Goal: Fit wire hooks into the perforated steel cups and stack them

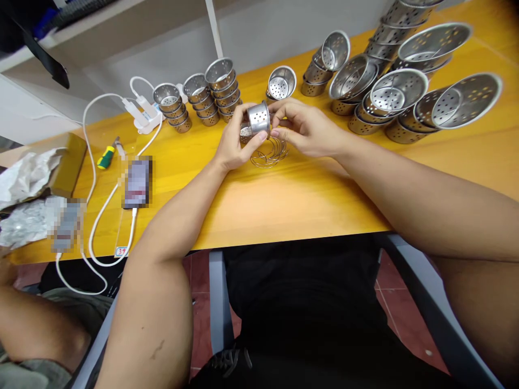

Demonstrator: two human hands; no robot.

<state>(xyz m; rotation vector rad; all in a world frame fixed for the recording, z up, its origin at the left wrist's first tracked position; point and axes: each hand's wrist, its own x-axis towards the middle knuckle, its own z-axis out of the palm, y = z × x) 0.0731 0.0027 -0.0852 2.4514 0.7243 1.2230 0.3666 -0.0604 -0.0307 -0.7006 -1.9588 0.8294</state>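
Observation:
A small perforated metal cup [258, 118] is held sideways above the table, gripped by my left hand [237, 143] with the thumb along its lower side. My right hand [302, 127] is at the cup's rim, thumb and index finger pinched close together. Whether a thin piece sits between those fingertips I cannot make out. Several thin wire rings [270, 156] lie on the table just under my hands. Another perforated cup [245, 133] shows partly behind my left hand.
Stacks of perforated cups [221, 75] stand at the back, with larger stacks [399, 92] on the right. On the left are a power strip [146, 121], white cables, a green-yellow screwdriver [106, 156], a phone [138, 183] and a box with plastic wrap [30, 173]. Another person's arm [40, 319] is at lower left.

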